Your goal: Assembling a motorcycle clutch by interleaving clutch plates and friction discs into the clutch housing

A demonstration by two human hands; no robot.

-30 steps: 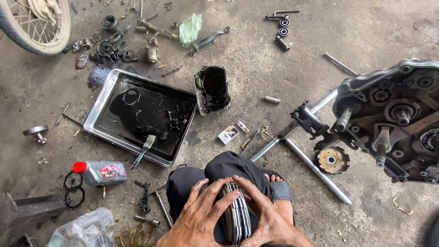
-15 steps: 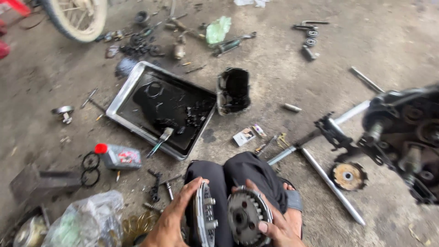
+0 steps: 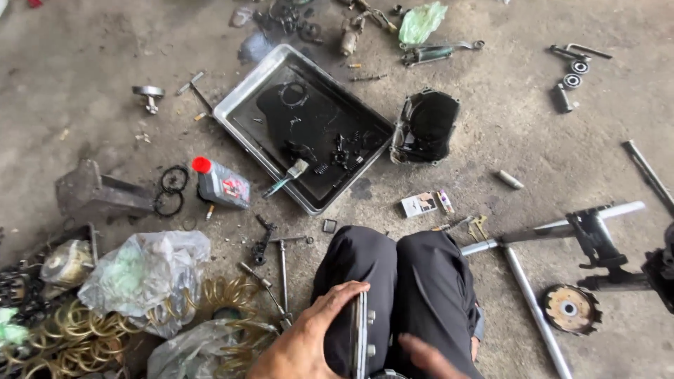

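I sit on the concrete floor with my knees (image 3: 393,281) in dark trousers below me. My left hand (image 3: 309,340) grips a round metal clutch plate (image 3: 359,335), held edge-on over my left thigh. My right hand (image 3: 430,356) is at the bottom edge, just right of the plate, blurred and mostly cut off. Its fingers point left toward the plate. What it holds, if anything, is out of the frame.
A steel tray (image 3: 239,98) of black oil with small parts and a brush lies ahead. Beside it sit a black cover (image 3: 425,126), a red-capped oil bottle (image 3: 221,184), plastic bags (image 3: 147,277), brass rings (image 3: 77,337), a toothed disc (image 3: 570,309) and steel tubes (image 3: 533,309).
The view has swung left and down. The toothed clutch part seen in my right hand has dropped out of the frame. My left hand still holds the plate.
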